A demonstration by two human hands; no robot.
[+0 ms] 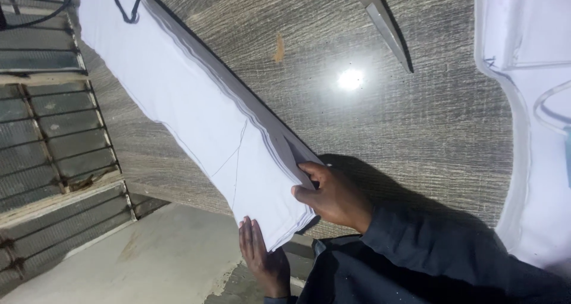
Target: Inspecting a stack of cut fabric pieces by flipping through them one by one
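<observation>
A long stack of white fabric layers [196, 113] lies slantwise across a wood-grain table [369, 137], its near end hanging past the table's edge. Thin pencil lines are drawn on the top layer. My right hand [333, 198], in a dark sleeve, pinches the layered edge of the stack near its end, thumb on top. My left hand [262, 257] rests flat with straight fingers against the end of the stack from below, not curled around it.
Scissors [383, 21] lie on the table at the top. More white fabric [535, 131] with drawn outlines covers the right side. A black cord [128, 6] crosses the stack's far end. A metal grille [53, 125] and concrete floor [154, 256] are at left.
</observation>
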